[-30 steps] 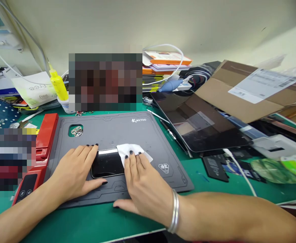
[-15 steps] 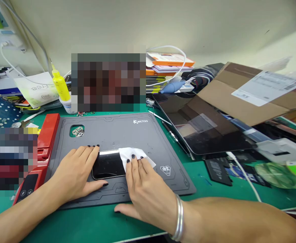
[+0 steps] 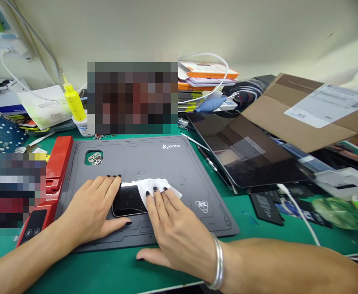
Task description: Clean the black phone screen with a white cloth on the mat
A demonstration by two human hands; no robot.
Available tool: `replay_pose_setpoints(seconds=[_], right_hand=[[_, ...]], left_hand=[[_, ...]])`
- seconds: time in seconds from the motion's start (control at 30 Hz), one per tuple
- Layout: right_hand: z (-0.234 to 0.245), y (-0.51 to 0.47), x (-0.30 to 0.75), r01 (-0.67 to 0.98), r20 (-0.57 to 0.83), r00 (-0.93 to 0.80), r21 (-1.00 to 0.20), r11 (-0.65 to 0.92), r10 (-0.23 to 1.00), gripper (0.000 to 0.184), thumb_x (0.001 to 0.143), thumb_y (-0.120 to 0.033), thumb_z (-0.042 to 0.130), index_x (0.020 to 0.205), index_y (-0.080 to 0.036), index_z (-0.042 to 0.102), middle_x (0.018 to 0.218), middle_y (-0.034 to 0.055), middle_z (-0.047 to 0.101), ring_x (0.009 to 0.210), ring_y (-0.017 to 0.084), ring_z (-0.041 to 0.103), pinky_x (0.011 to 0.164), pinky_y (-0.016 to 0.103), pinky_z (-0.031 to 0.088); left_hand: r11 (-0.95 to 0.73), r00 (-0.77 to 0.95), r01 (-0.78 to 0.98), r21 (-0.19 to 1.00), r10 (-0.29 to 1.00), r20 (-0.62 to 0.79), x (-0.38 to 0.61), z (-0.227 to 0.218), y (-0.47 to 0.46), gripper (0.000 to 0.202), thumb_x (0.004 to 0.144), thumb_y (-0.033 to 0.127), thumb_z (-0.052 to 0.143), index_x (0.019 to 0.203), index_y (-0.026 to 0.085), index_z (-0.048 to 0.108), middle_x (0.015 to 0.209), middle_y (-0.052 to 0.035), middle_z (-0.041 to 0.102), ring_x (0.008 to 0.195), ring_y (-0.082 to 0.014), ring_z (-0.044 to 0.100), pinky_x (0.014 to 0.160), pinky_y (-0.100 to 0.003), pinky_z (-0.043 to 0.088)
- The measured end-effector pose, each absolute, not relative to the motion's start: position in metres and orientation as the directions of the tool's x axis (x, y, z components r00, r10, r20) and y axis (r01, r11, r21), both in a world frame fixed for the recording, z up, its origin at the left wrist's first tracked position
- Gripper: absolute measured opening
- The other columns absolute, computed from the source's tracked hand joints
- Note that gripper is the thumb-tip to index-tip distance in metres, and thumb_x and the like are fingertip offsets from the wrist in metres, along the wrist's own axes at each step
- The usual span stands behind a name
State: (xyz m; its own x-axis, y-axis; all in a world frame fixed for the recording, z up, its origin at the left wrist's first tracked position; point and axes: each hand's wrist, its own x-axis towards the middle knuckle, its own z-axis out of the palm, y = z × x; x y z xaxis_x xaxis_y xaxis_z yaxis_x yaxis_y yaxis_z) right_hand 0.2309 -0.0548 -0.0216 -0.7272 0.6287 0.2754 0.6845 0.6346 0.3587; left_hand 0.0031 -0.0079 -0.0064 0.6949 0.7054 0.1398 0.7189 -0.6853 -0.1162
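A black glass-fronted phone (image 3: 126, 201) lies flat on a grey WKTOO work mat (image 3: 142, 157). My left hand (image 3: 90, 208) holds its left end, fingertips over the top edge and thumb below the bottom edge. My right hand (image 3: 173, 224) presses a white cloth (image 3: 153, 191) onto the phone's right part, and the cloth hides that end of the glass. A silver bangle (image 3: 218, 261) circles my right wrist.
A red tool (image 3: 56, 173) runs along the mat's left side. A yellow bottle (image 3: 74, 102) and a circuit board (image 3: 1, 132) stand beyond it. On the right, a dark tablet (image 3: 246, 155) lies under a cardboard box flap (image 3: 301, 114) on the green bench mat (image 3: 258, 212).
My right hand and the white cloth have slid left across the phone, covering more of the glass. My left hand stays on the phone.
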Motion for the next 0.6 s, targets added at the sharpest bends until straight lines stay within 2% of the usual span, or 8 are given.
replay_pose_setpoints(seconds=[0.13, 0.27, 0.6], right_hand=[[-0.0218, -0.0496, 0.2311, 0.664, 0.283, -0.746, 0.386, 0.64, 0.604, 0.106, 0.076, -0.089, 0.047, 0.113, 0.009, 0.069, 0.113, 0.0334, 0.067, 0.107, 0.04, 0.067, 0.1, 0.049, 0.042], [-0.0213, -0.0472, 0.2318, 0.662, 0.24, -0.739, 0.433, 0.612, 0.63, 0.109, 0.077, -0.089, 0.046, 0.114, 0.011, 0.068, 0.113, 0.0343, 0.067, 0.105, 0.041, 0.067, 0.1, 0.05, 0.042], [-0.0222, -0.0515, 0.2327, 0.683, 0.247, -0.716, 0.439, 0.584, 0.653, 0.104, 0.074, -0.086, 0.054, 0.107, 0.011, 0.071, 0.105, 0.0348, 0.069, 0.097, 0.041, 0.069, 0.091, 0.049, 0.047]], left_hand=[[-0.68, 0.684, 0.729, -0.083, 0.716, 0.139, 0.0027, -0.0064, -0.008, 0.076, 0.085, 0.063, 0.059, 0.132, 0.004, 0.051, 0.116, -0.0224, 0.066, 0.1, -0.0362, 0.064, 0.079, -0.047, 0.054], [-0.664, 0.663, 0.747, -0.042, 0.74, 0.113, 0.0019, -0.0066, -0.0081, 0.075, 0.085, 0.064, 0.057, 0.134, 0.008, 0.051, 0.118, -0.0212, 0.066, 0.103, -0.0366, 0.063, 0.082, -0.049, 0.054], [-0.675, 0.685, 0.729, -0.116, 0.714, 0.145, 0.0027, -0.0071, -0.0081, 0.076, 0.085, 0.064, 0.058, 0.131, 0.004, 0.052, 0.116, -0.0222, 0.067, 0.1, -0.035, 0.064, 0.08, -0.046, 0.055]])
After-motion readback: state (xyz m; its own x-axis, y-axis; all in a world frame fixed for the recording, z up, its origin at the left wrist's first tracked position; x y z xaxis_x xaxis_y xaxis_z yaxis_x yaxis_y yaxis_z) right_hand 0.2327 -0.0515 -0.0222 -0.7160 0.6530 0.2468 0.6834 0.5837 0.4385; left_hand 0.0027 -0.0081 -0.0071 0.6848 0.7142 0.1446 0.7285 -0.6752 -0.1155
